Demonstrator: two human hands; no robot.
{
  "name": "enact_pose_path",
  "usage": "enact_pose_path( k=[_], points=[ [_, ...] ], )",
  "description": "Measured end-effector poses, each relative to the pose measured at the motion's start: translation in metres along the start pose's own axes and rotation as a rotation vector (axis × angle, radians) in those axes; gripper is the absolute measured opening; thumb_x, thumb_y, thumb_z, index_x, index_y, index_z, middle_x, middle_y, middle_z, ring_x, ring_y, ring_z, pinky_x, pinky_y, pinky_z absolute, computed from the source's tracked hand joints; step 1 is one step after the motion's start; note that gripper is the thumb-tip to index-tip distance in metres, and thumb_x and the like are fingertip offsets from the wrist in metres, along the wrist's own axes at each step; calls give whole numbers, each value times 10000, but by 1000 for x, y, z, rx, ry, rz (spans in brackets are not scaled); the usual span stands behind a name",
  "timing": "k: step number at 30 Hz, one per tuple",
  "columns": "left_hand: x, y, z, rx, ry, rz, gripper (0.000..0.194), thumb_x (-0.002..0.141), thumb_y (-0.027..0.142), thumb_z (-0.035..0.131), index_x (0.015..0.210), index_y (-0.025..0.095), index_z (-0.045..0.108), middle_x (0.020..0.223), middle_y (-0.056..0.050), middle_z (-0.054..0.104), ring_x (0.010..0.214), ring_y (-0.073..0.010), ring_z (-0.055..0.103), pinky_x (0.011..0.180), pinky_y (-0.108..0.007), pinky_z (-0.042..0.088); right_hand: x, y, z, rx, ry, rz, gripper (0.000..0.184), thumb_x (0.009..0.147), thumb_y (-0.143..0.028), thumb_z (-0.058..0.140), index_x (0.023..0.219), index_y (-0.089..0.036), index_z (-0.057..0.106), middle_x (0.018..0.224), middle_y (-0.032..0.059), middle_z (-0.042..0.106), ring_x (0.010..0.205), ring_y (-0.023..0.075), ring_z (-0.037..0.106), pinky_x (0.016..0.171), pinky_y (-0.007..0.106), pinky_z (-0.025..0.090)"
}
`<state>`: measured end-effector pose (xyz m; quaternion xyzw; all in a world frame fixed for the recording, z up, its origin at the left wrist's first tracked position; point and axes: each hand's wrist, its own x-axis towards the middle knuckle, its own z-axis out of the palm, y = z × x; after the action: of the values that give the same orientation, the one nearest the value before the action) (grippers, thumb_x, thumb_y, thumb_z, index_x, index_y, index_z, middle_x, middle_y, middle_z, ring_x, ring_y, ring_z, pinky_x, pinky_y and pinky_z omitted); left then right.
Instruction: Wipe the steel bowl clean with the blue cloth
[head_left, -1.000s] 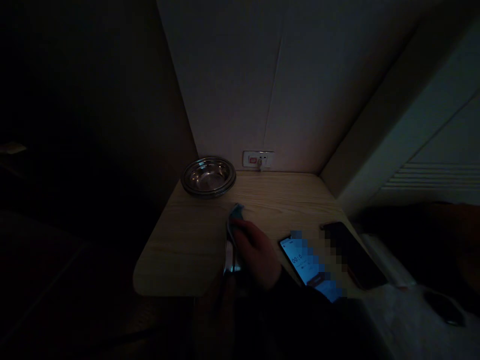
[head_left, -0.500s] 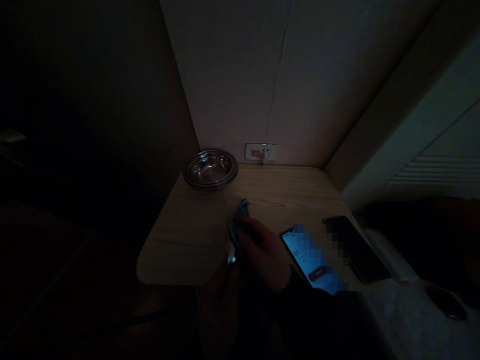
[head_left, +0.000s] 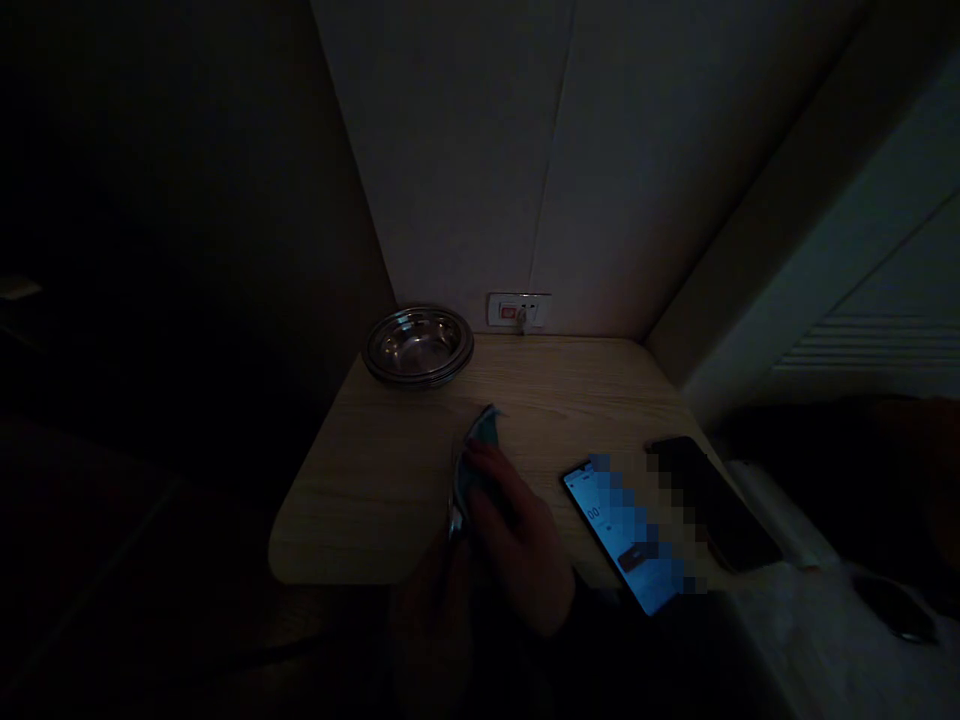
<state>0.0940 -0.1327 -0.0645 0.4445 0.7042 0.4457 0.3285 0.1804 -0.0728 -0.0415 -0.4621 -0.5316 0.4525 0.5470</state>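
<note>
In dim light, my left hand (head_left: 431, 600) is closed around the near edge of a shiny metal dish (head_left: 454, 520), seen almost edge-on at the front of the table. Its full shape is hidden by my hands and the dark. My right hand (head_left: 521, 545) grips a teal cloth (head_left: 484, 428) and presses it against the right-hand face of that dish. A stack of round steel bowls (head_left: 418, 347) sits beyond, at the table's back left corner.
The light wooden table (head_left: 585, 385) meets a wall with a socket (head_left: 517, 311). To the right of my hands lies a lit phone (head_left: 626, 545). Farther right is a dark phone (head_left: 716, 505). A dark object (head_left: 896, 608) rests on a pale surface at the right.
My right hand and the cloth have shifted slightly down over the dish. Both hands keep their hold. The whole view has moved a little.
</note>
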Motion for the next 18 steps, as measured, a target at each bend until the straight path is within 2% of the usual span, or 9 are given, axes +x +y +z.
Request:
enact_pose_path(
  k=[2,6,10,15,18],
  points=[
    [1,3,-1,3,-9,0,379,769,438,472,916,179,707,930,-83,716,858,-249,663,787,-333,515,-2,0,0,1,-9,-22,307,794,-237,540,1090,-243,623,1244,27,558,1183,187,471,1021,343,342],
    [2,9,-3,-15,-53,10,363,798,405,447,919,180,706,889,-76,723,805,-229,673,703,-292,531,3,-1,0,-36,-45,103,276,805,-274,515,1034,-206,654,1062,58,663,1014,211,592,939,391,423],
    [2,6,-3,-24,-28,16,331,791,377,481,957,189,698,958,-76,711,872,-231,663,766,-301,522,3,0,1,-6,-13,5,318,789,-256,537,1094,-227,622,1226,36,573,1165,194,488,1019,355,344],
    [1,4,-3,-35,5,19,361,794,407,472,960,173,692,957,-85,710,899,-238,657,783,-307,519,6,-2,5,-37,-50,100,275,805,-276,510,1029,-200,650,1051,65,666,1003,211,596,924,390,434],
    [1,5,-3,-51,-3,6,352,785,405,487,959,181,695,972,-79,707,903,-236,656,774,-300,522,3,-3,6,-21,6,-4,292,800,-238,513,1068,-226,629,1199,51,590,1140,202,508,993,382,371]
  ],
)
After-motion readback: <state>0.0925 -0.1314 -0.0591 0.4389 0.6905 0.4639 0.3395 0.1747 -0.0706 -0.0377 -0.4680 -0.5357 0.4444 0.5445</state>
